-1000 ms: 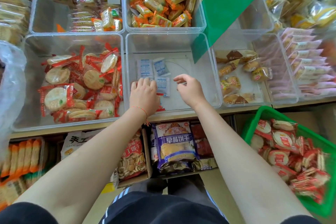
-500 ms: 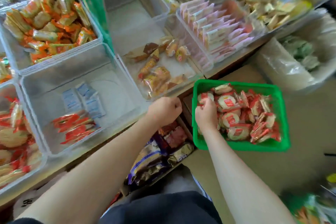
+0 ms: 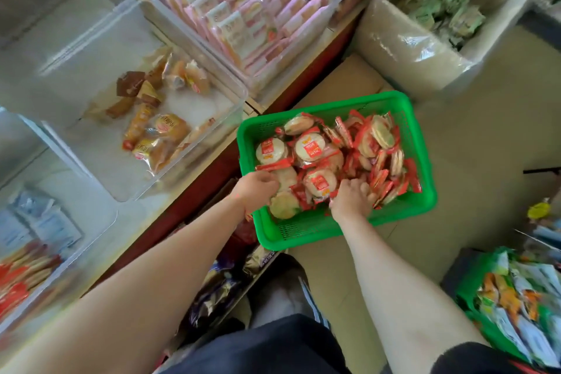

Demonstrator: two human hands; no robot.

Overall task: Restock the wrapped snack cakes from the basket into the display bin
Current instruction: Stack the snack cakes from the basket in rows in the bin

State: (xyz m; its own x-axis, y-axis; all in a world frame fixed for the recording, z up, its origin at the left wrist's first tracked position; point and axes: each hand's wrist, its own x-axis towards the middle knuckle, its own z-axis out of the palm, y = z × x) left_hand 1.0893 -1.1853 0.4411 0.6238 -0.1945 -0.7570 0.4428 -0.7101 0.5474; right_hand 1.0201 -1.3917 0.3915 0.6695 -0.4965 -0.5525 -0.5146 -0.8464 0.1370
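Observation:
A green plastic basket (image 3: 423,158) stands on the floor right of the shelf, heaped with round snack cakes (image 3: 312,147) in red-edged wrappers. Both hands are inside its near half. My left hand (image 3: 258,188) curls its fingers round cakes at the basket's left side. Fingers down, my right hand (image 3: 352,199) digs into the pile near the middle and closes on wrappers. The clear display bin (image 3: 101,220) sits at the lower left on the shelf top, holding a few of the same red-wrapped cakes (image 3: 18,279) and some white-blue sachets.
A clear bin of brown and yellow pastries (image 3: 158,130) lies left of the basket, with a bin of pink packs (image 3: 243,18) behind it. A plastic-lined carton (image 3: 419,48) stands at the back right. Another green basket of mixed packets (image 3: 516,300) sits bottom right.
My view has swung right, from the display bin to the basket. My left hand has moved from the shelf edge into the basket beside my right hand, which has shifted rightward in the pile.

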